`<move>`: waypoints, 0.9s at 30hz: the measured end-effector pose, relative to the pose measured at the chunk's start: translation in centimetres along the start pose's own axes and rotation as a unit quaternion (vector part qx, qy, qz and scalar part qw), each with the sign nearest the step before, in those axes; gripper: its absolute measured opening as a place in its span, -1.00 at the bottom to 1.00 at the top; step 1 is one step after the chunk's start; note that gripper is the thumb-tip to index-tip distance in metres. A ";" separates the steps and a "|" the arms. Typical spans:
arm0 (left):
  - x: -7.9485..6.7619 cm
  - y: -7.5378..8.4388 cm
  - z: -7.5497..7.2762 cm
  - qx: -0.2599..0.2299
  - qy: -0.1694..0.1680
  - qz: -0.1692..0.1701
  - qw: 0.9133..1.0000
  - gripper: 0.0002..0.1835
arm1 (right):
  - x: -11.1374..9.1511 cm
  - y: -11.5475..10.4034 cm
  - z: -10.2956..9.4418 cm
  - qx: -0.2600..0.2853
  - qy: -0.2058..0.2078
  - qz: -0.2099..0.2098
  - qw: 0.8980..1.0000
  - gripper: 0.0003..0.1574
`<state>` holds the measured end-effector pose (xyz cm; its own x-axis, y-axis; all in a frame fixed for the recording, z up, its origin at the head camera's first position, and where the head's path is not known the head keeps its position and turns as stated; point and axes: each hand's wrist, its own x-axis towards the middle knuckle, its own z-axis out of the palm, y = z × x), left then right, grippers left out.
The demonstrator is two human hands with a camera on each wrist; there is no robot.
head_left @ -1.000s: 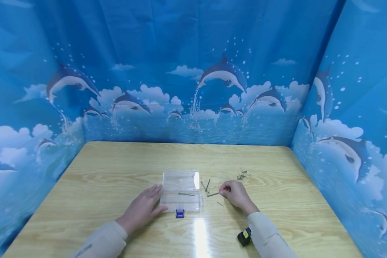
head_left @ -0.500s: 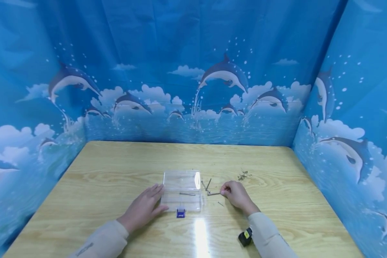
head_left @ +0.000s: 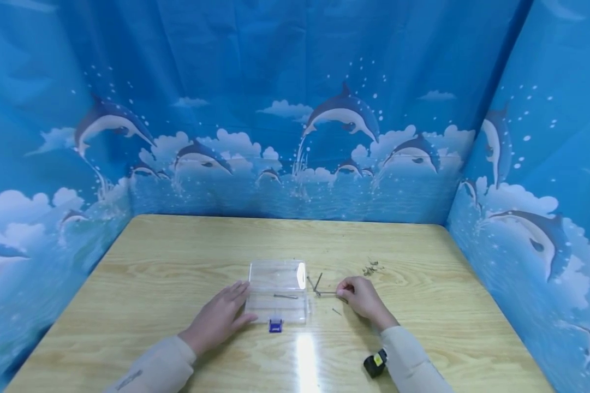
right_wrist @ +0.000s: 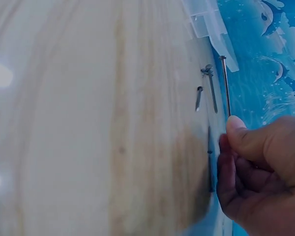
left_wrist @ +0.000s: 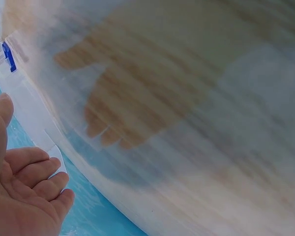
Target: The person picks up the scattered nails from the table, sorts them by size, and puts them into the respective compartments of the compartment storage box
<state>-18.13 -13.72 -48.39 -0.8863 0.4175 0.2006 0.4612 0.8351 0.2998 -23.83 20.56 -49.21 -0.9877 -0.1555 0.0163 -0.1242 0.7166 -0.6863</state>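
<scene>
A: What've you got in your R hand (head_left: 362, 299)?
B: You're pinching a long nail (right_wrist: 225, 81) btwn thumb & fingertips, head end twd the clear box (head_left: 275, 275).
A: And your L hand (head_left: 218, 314)?
B: Fingers relaxed, touching the box's L side. Lid's laid back, one nail inside (head_left: 286, 297), blue latch (head_left: 275, 326) facing you.
A: Other h/w?
B: Loose nails (head_left: 319, 280) just R of the box, short nail (head_left: 336, 311) nearer you, pile of small metal bits (head_left: 372, 267) beyond your R hand, blk/yellow thing (head_left: 375, 363) by your R sleeve (head_left: 409, 355).
</scene>
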 end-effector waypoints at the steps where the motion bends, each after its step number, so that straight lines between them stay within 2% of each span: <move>1: 0.0 0.0 0.0 -0.001 0.001 0.000 1.000 -0.27 | 0.0 -0.1 -0.1 0.003 0.000 0.001 1.000 -0.92; 11: 0.0 0.1 0.0 0.002 -0.002 -0.001 1.000 -0.28 | 0.1 -2.6 -0.2 0.007 0.018 -0.018 1.000 -0.91; 15: -0.1 0.0 0.1 0.003 0.008 0.004 1.000 -0.27 | 0.2 -4.0 0.4 0.004 0.019 -0.024 1.000 -0.91; 22: -0.1 0.0 0.0 0.006 0.003 0.000 1.000 -0.27 | 0.5 -6.3 1.8 0.023 0.003 -0.048 0.999 -0.92; 27: -0.1 -0.1 0.1 0.008 0.005 0.003 1.000 -0.26 | 0.6 -7.3 3.1 0.025 0.011 -0.057 0.998 -0.92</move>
<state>-18.11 -13.78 -48.50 -0.8833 0.4183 0.2116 0.4650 0.8385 0.2839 -23.23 13.14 -46.47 -0.9691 -0.2193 0.1127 -0.2324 0.6595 -0.7149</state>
